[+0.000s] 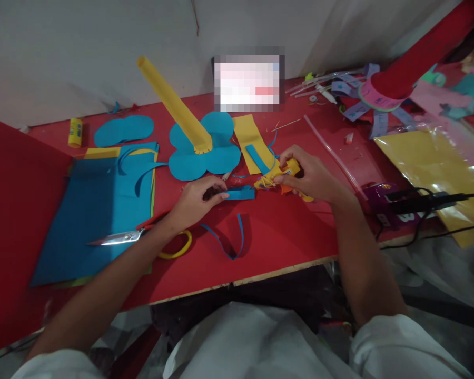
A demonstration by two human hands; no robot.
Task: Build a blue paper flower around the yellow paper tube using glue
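My left hand [205,197] pinches a short blue paper strip [240,193] flat above the red table. Closed around a yellow hot glue gun [287,171] with an orange trigger, my right hand [310,173] keeps its nozzle end close to the strip's right end; I cannot tell if they touch. Behind both hands lies a blue flower-shaped cutout [221,158], with a yellow paper tube [174,102] rising from its middle at a slant. A yellow paper piece [248,131] with another blue strip [256,158] on it lies just behind the glue gun.
Scissors [128,237] lie partly under my left forearm, on blue sheets [79,221]. A thin blue offcut [232,257] curls near the table's front edge. A glue stick [75,132] stands back left. Right are a clear tube [334,152], black cables [422,202] and a yellow packet [458,173].
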